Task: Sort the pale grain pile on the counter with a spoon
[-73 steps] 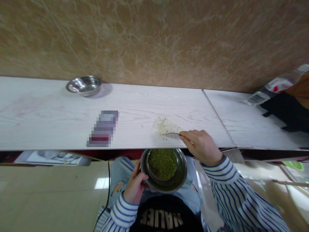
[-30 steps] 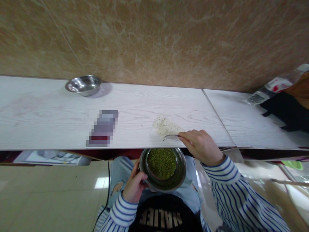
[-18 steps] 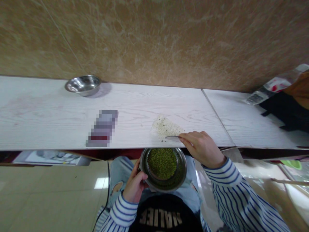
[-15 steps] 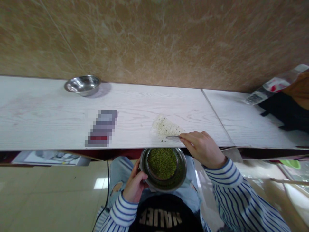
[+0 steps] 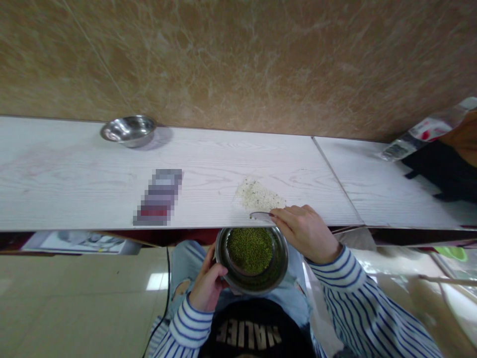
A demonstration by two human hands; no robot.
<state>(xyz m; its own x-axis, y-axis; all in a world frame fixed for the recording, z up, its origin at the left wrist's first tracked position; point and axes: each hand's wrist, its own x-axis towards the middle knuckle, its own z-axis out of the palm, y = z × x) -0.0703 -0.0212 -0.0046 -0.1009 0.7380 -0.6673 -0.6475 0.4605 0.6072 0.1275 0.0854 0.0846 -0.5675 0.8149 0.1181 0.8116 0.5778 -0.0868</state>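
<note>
My left hand (image 5: pixel 210 283) grips the rim of a steel bowl (image 5: pixel 280 271) held over my lap, just under the counter's front edge. Green mung beans (image 5: pixel 250 250) fill its bottom. Between the thumb and fingers of my right hand (image 5: pixel 303 228) is a thin metal utensil, probably a spoon (image 5: pixel 261 216); most of its handle is hidden in the hand. Its tip lies at the counter's front edge, above the bowl, with a dark speck or two beside it. A small spread heap of white rice-like grains mixed with dark bits (image 5: pixel 258 195) lies just behind it.
A second steel bowl (image 5: pixel 128 132) stands at the back left of the white counter (image 5: pixel 208 164). A blurred-out flat object (image 5: pixel 158 199) lies left of the grains. A clear plastic bottle (image 5: pixel 417 134) and a black item (image 5: pixel 445 169) are at the far right. An open drawer (image 5: pixel 82 243) juts out below left.
My right hand has moved slightly left and toward me, bringing the spoon's tip from the grains to the counter's front edge. My left hand and the bowl stay put.
</note>
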